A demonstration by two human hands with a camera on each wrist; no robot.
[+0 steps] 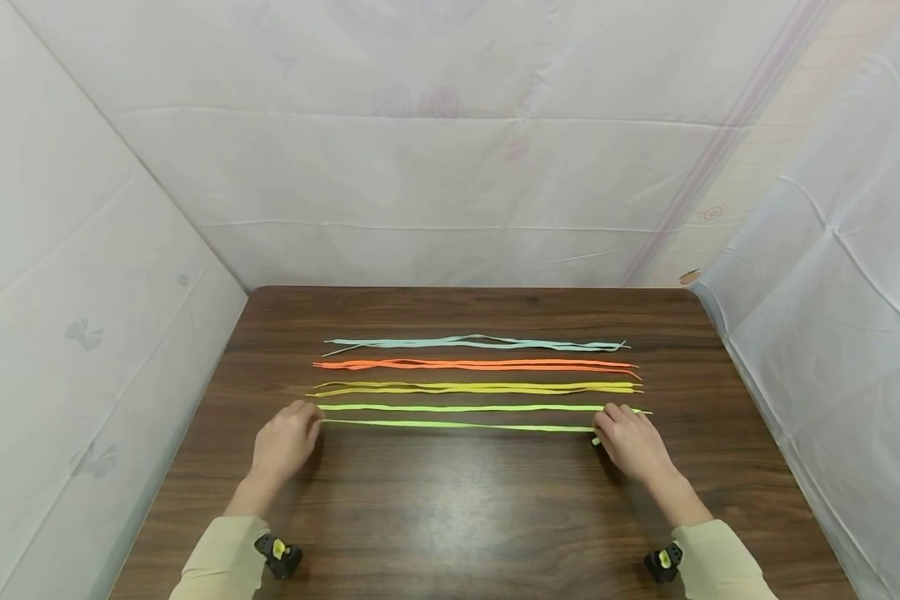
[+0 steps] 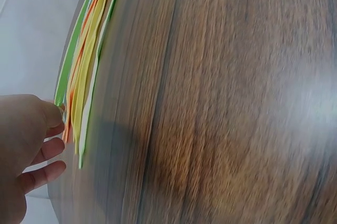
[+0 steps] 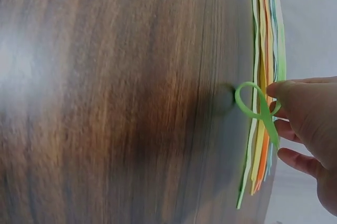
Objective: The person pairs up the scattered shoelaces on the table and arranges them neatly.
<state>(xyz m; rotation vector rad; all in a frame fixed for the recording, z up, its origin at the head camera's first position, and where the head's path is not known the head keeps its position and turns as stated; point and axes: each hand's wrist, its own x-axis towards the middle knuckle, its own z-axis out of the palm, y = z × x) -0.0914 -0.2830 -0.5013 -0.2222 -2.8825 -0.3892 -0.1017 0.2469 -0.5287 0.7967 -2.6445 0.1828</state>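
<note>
A bright green shoelace is stretched between my two hands, above the table in both wrist views. My left hand pinches one end between thumb and forefinger, its other fingers loosely bent. Near the opposite end my right hand pinches the lace, and a short loop of its tail curls out below the fingers. Just beyond the held lace, a second green lace lies straight on the table, its right end showing past my right hand.
Farther back on the brown wooden table lie yellow laces, orange laces and light blue laces, in roughly parallel rows. White patterned sheets hang behind the table and along both sides.
</note>
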